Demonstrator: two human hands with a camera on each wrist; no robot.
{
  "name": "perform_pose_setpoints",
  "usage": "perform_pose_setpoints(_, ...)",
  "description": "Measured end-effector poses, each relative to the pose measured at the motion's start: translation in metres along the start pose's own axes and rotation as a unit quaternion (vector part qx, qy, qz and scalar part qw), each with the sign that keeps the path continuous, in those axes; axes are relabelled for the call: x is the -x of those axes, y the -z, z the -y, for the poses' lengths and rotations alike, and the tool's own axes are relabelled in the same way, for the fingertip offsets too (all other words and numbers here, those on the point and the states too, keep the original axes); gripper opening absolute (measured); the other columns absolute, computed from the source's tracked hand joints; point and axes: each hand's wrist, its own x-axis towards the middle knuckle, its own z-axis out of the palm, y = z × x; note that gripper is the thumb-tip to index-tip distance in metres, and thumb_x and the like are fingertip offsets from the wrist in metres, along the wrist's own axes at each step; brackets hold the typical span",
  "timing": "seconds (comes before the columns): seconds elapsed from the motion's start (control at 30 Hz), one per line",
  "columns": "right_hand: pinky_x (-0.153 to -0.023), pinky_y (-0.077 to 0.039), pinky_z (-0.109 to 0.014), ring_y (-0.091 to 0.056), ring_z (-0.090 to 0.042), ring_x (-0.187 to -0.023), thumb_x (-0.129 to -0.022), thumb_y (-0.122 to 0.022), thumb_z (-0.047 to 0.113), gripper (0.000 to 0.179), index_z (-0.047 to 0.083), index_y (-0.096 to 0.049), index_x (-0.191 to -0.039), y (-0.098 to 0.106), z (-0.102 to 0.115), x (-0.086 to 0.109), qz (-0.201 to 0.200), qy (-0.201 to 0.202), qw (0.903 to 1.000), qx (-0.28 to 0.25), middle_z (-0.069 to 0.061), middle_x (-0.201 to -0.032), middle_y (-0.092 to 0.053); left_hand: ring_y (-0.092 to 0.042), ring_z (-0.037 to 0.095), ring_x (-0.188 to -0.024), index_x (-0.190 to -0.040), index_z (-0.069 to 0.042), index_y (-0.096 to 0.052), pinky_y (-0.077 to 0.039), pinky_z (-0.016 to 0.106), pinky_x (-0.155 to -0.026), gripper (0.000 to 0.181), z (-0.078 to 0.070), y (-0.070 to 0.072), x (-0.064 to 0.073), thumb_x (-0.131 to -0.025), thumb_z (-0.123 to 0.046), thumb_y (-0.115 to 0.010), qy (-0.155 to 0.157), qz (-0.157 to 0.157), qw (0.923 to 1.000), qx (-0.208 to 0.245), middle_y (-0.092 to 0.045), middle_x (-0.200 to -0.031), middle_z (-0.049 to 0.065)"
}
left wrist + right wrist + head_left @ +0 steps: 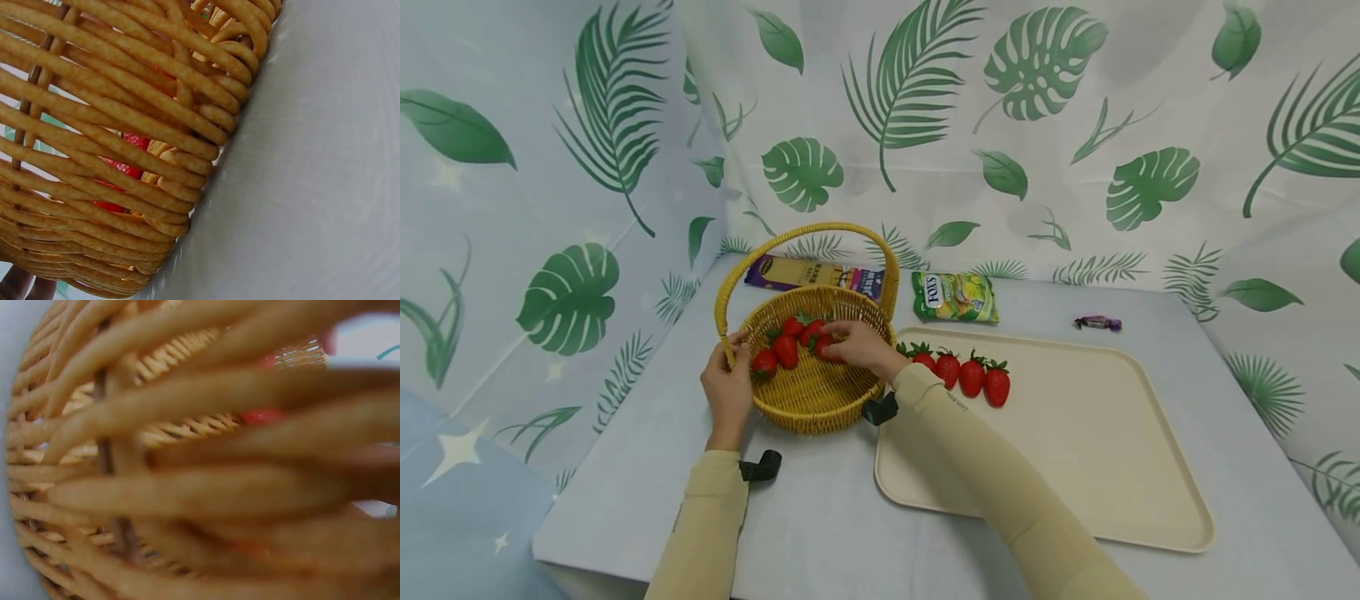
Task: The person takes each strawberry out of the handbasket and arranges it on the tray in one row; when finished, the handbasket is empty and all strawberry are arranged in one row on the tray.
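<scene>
A yellow wicker basket [811, 423] with a tall arched handle stands at the left of the table. My left hand [728, 396] grips its left rim by the foot of the handle; in the left wrist view the fingertips [40, 289] show under the woven wall [94, 137]. Reaching over the right rim, my right hand [859, 343] pinches a strawberry [824, 348] inside the basket. Several other strawberries [786, 351] lie on the basket's left and back side. In the right wrist view the blurred weave [206, 494] hides most of the hand.
A beige tray [1075, 450] lies right of the basket, with a row of strawberries [972, 377] near its back left corner, partly behind my right sleeve. Behind are a green candy bag [955, 297], a purple-and-gold package [805, 273] and a small purple wrapped sweet [1097, 322].
</scene>
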Motion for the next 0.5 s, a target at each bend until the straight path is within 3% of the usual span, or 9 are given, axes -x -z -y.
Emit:
perform_pose_setpoints(0.13,-0.103,-0.041,-0.044,-0.047,-0.029,-0.130,-0.095,-0.064,0.020,0.042,0.015,-0.059,-0.136,-0.001,0.001,0.003,0.020,-0.004,0.9995,0.024,-0.010,-0.143,-0.051,-0.061,0.025,-0.098,-0.103,0.011,-0.065,-0.039,0.015,-0.076,0.018,-0.002,0.000,0.001,-0.098,-0.004,-0.056,-0.003,-0.001,1.0000,0.002,-0.066,-0.115,0.026)
perform_pose_setpoints(0.23,-0.102,-0.042,-0.043,-0.047,-0.028,-0.129,-0.096,-0.063,0.020,0.041,0.015,-0.058,-0.136,-0.001,0.002,0.005,0.034,-0.005,0.9988,0.036,-0.009,-0.142,-0.052,-0.060,0.014,-0.092,-0.104,0.012,-0.065,-0.038,0.015,-0.074,0.018,0.000,-0.001,0.001,-0.097,-0.002,-0.057,-0.005,-0.001,1.0000,0.006,-0.066,-0.113,0.028)
perform_pose_setpoints(0.37,-0.102,-0.043,-0.042,-0.049,-0.028,-0.128,-0.096,-0.063,0.019,0.039,0.014,-0.060,-0.134,-0.002,0.002,0.004,0.045,0.003,0.9969,0.064,-0.010,-0.139,-0.055,-0.056,0.003,-0.088,-0.107,0.009,-0.067,-0.038,0.018,-0.072,0.020,0.025,-0.003,-0.004,-0.098,-0.006,-0.058,-0.002,-0.001,1.0000,0.006,-0.068,-0.112,0.022)
perform_pose_setpoints(0.47,-0.102,-0.043,-0.041,-0.050,-0.028,-0.127,-0.095,-0.063,0.018,0.036,0.013,-0.063,-0.131,-0.003,0.002,0.004,0.047,0.011,0.9954,0.083,-0.010,-0.136,-0.058,-0.057,0.004,-0.089,-0.109,0.004,-0.068,-0.039,0.019,-0.073,0.021,0.042,-0.004,-0.008,-0.098,-0.010,-0.059,0.000,-0.003,1.0000,0.004,-0.069,-0.111,0.018)
perform_pose_setpoints(0.5,-0.101,-0.043,-0.040,-0.051,-0.027,-0.126,-0.095,-0.064,0.018,0.035,0.013,-0.064,-0.130,-0.003,0.002,0.004,0.046,0.014,0.9948,0.089,-0.010,-0.135,-0.059,-0.057,0.005,-0.088,-0.111,0.003,-0.068,-0.039,0.019,-0.072,0.021,0.041,-0.004,-0.008,-0.098,-0.010,-0.059,0.000,-0.003,1.0000,0.004,-0.069,-0.110,0.019)
